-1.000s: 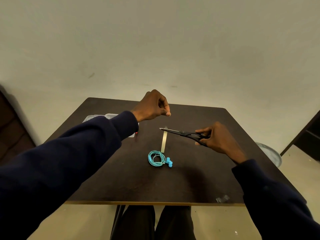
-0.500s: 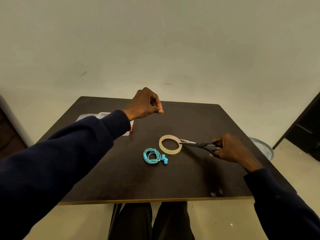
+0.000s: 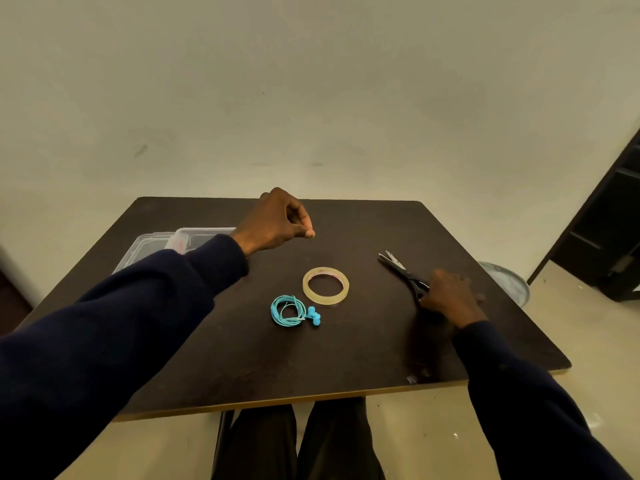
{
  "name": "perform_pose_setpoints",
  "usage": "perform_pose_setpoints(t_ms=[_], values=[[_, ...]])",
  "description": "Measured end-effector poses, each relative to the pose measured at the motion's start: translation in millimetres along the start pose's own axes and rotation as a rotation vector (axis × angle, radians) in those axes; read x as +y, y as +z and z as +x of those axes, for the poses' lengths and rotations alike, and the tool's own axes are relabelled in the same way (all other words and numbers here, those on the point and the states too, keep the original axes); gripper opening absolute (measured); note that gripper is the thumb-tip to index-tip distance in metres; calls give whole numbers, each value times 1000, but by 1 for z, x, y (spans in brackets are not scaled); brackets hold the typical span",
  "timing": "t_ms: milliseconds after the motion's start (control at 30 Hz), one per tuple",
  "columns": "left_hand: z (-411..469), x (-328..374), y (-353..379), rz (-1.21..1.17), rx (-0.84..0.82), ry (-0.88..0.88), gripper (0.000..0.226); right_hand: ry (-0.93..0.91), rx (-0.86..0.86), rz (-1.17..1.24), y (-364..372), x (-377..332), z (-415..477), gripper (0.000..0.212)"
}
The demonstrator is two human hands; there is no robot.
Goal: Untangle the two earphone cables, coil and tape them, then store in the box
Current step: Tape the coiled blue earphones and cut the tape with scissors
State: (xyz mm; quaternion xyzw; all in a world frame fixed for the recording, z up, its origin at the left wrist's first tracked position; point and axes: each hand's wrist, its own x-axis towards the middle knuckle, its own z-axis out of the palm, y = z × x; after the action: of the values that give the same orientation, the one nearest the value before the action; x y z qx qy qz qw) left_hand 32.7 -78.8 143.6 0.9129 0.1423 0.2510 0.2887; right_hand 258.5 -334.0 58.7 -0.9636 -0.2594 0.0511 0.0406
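I see a dark, matte square surface (image 3: pixel 346 358) against a plain pale wall. The teal earphone cable (image 3: pixel 277 315), coiled in a small loop, lies just near-left of the translucent tape roll (image 3: pixel 325 298). Right of the roll, the right hand (image 3: pixel 448 294) curls its fingers over black scissors (image 3: pixel 403 271). Above-left of the roll, the left hand (image 3: pixel 277 220) has fingers curled, thumb to fingertip; I cannot tell whether it pinches anything.

Tabletop (image 3: pixel 346 355) centre: tape roll (image 3: pixel 325 298), flat. Just near-left of it, apart: coiled earphone (image 3: pixel 274 310). Well right: scissors (image 3: pixel 401 271), blades pointing far-left, handles under right grip (image 3: pixel 446 296). Far-left corner: box (image 3: pixel 149 247), partly behind left sleeve (image 3: pixel 138 306). Left grip (image 3: pixel 277 223) raised, right of box, behind tape roll.
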Motion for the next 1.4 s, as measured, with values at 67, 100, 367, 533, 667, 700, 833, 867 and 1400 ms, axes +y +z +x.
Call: perform_pose_setpoints(t_ms=[67, 100, 367, 533, 667, 700, 833, 867, 1400], values=[[1, 0, 0, -5, -4, -4, 12, -29, 36, -70, -10, -8, -4, 28], [1, 0, 0, -10, -8, -7, 12, -74, 114, -97, -13, -15, -9, 24], [-6, -2, 0, -25, -9, -52, 12, -804, 156, 281, 46, -105, -35, 32], [-19, -12, -5, -33, 9, -90, 12, -829, 96, 325, 47, -103, -27, 25], [-24, -17, -4, -51, 11, -117, 12, -857, 61, 304, 50, -85, -30, 28], [-25, -17, -4, -51, 11, -117, 12, -870, 90, 292, 49, -79, -30, 25], [-30, -17, -6, -71, 21, -116, 12, -800, 406, 249, 42, -53, -18, 16], [-31, -17, -5, -72, 19, -113, 12, -728, 459, 226, 38, -45, -13, 16], [-40, -5, 10, -192, -82, -166, 14, -584, 195, 990, 7, -116, -56, 24]])
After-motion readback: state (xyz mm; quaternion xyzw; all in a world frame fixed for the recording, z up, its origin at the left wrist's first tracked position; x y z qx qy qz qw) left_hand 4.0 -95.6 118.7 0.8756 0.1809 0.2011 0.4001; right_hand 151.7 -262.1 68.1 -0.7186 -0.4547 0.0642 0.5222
